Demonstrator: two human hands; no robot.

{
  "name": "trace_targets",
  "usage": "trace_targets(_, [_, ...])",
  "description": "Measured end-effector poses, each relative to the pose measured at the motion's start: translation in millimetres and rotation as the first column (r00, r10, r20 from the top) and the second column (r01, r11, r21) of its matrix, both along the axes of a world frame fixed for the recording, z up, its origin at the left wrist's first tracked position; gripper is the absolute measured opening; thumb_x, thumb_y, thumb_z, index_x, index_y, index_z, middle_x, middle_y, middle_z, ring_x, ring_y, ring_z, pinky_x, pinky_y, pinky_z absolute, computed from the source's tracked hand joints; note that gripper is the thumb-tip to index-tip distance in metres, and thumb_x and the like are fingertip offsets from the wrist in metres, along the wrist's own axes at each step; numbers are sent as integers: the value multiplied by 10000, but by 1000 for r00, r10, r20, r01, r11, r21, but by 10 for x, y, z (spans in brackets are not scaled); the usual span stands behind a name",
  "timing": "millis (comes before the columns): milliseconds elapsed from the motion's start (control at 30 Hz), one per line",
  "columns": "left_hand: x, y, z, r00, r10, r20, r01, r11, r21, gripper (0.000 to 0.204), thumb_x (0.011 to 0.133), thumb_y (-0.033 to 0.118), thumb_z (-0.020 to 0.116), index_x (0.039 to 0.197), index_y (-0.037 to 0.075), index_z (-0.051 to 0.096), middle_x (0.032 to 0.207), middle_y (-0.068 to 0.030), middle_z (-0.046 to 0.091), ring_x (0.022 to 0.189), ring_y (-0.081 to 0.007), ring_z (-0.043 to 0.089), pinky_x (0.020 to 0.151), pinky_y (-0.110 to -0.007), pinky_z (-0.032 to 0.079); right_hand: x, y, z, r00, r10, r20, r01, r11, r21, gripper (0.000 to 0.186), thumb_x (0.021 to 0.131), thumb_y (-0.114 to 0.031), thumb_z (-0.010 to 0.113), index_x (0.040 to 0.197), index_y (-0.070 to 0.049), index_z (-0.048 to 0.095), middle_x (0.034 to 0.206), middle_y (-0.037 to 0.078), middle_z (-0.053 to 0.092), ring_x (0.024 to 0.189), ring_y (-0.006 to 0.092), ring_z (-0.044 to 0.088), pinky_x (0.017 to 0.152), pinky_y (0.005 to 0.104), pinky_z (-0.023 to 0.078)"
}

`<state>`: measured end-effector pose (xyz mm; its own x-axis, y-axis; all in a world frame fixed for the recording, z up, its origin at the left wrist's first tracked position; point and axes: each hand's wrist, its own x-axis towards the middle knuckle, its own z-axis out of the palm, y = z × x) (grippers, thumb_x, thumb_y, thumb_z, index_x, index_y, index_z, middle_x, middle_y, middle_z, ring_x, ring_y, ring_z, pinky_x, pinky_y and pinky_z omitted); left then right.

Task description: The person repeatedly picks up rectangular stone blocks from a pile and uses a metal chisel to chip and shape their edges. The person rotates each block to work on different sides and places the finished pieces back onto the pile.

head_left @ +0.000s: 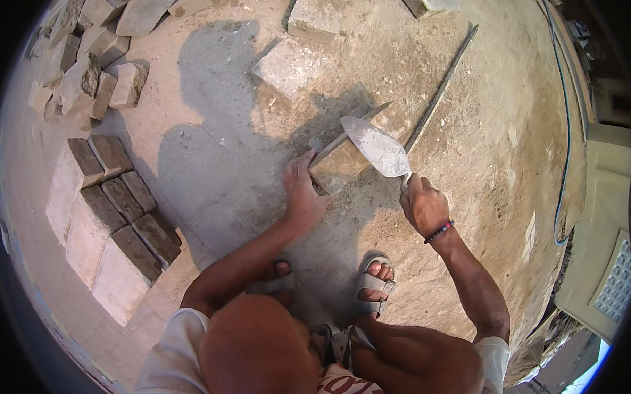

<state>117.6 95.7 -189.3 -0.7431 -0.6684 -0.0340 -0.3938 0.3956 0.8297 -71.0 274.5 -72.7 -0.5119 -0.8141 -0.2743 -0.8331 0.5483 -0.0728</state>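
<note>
My left hand [305, 193] is wrapped round the near left end of a tan block [341, 166], which rests at a slant on the dusty ground. Some of its fingers are hidden against the block. In my right hand [426, 204] is the handle of a pointed trowel [380, 147]. The trowel's pale, mortar-smeared blade lies over the block's far right part and covers some of it. A thin, dark, pointed edge shows just beyond the block; I cannot make out what it belongs to.
Neatly stacked blocks [109, 221] stand at left, with a heap of loose blocks [80, 71] behind. A pale slab [289, 67] and another block [315, 16] lie ahead. A long metal bar [441, 90] slants across the ground; a blue hose [568, 136] runs along the right.
</note>
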Motion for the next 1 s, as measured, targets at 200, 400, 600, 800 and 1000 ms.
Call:
trace_targets(200, [-56,-243,233,985,50,-164,-39,997,67,777,589,186,877,1228,-10,481,1172,-203,504,1144,-394,471,979,-517,370,-596,-61,436,923,-373,89,381,920,-89,259,925,-215,587,1026,9,507,778,313,642,773,508,637,672,518,518])
trace_targets(400, [-165,-404,972,991,-10,-131,-4,995,-105,662,602,170,867,1116,3,486,1050,-170,496,1004,-351,498,856,-481,432,324,-300,1256,882,-184,434,328,901,-284,268,906,-177,675,1068,-1,554,665,167,609,648,367,664,593,387,503])
trace_targets(600, [-272,-354,1063,994,5,-109,-19,992,-126,645,601,185,867,1095,-5,498,1031,-171,497,996,-349,499,862,-473,431,594,-227,1286,874,190,448,68,864,-499,299,914,-184,671,1065,31,527,645,190,601,637,398,664,574,412,515])
trace_targets(800, [-250,-371,1142,997,14,-79,-20,997,-80,647,616,215,870,1105,-5,506,1053,-169,490,1031,-355,488,890,-486,423,136,-382,1302,887,-188,421,304,926,-226,299,922,-242,652,985,14,510,673,225,598,631,420,645,572,442,498])
trace_targets(1000, [-348,-325,1164,994,-30,-102,22,997,-79,634,627,233,870,1092,3,505,1053,-171,487,1051,-364,477,892,-494,418,241,-190,914,861,-113,496,219,962,-162,323,921,-242,637,998,54,532,720,256,597,706,425,655,658,442,512])
